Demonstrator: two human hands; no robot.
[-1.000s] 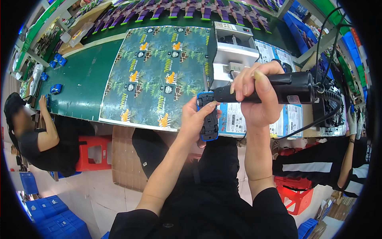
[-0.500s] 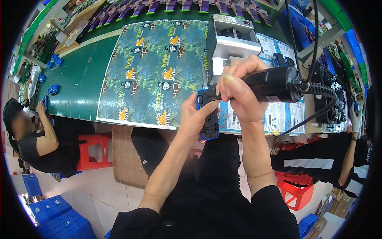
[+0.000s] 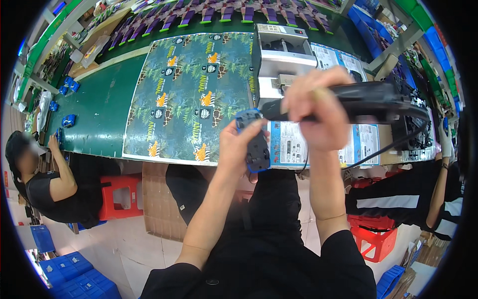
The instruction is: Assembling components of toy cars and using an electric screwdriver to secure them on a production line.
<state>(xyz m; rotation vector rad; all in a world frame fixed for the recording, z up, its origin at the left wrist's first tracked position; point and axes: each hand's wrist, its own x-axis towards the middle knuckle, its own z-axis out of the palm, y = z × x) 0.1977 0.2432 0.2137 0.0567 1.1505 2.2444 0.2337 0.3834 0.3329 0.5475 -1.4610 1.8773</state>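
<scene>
My left hand (image 3: 234, 144) is closed around a toy car (image 3: 257, 152), thumb across it. The car is held upside down, its black underside facing up and a blue body edge showing around it. An electric screwdriver (image 3: 363, 102), black and cylindrical, lies almost level in my right hand (image 3: 318, 107). Motion smears that hand, but its fingers are wrapped around the tool's front part. The screwdriver's narrow front end is beside the car's far end; whether they touch, I cannot tell. Behind my hands stands a silver metal machine (image 3: 286, 60).
A green printed sheet (image 3: 186, 99) with animal patterns covers the bench's middle. Blue-bordered printed sheets (image 3: 294, 144) lie under the tool. Several blue toy cars (image 3: 68, 120) sit at left. Purple parts (image 3: 226, 14) line the back. A black cable (image 3: 381, 149) hangs from the screwdriver. Co-workers sit either side.
My right hand and the screwdriver have shifted right, away from the car's underside. The car has turned, so more of its underside shows. My view has shifted slightly.
</scene>
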